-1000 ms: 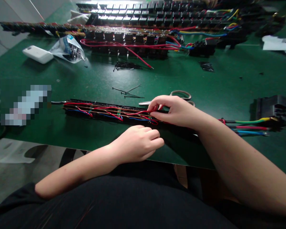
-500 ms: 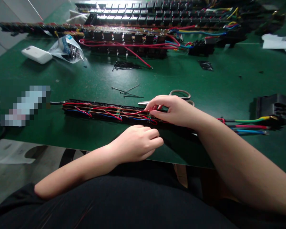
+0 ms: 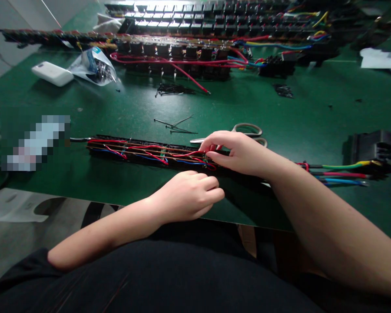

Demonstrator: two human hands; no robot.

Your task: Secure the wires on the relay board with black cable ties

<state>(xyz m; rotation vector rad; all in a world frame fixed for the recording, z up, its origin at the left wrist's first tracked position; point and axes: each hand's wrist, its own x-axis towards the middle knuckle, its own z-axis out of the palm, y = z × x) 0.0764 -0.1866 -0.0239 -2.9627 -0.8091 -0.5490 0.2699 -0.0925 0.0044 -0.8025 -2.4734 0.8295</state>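
A long black wired strip (image 3: 143,152) lies across the near part of the table, with red, blue and brown wires running along its top. My right hand (image 3: 231,148) rests over its middle, thumb and forefinger bent close together at a red wire (image 3: 187,154). My left hand (image 3: 192,194) is curled closed just in front of the strip, palm down; its fingertips and anything in them are hidden. Scissors (image 3: 247,128) lie partly behind my right hand. Several loose black cable ties (image 3: 179,127) lie beyond the strip.
More wired black strips (image 3: 182,52) fill the back of the green table (image 3: 124,104). A plastic bag (image 3: 96,67) and a white device (image 3: 52,74) stand back left. Piles of cable ties (image 3: 172,89) lie mid-table. A black connector block (image 3: 374,150) sits at right, beside thick coloured cables.
The whole view has shifted very slightly to the right. Both hands keep the same pose at the strip.
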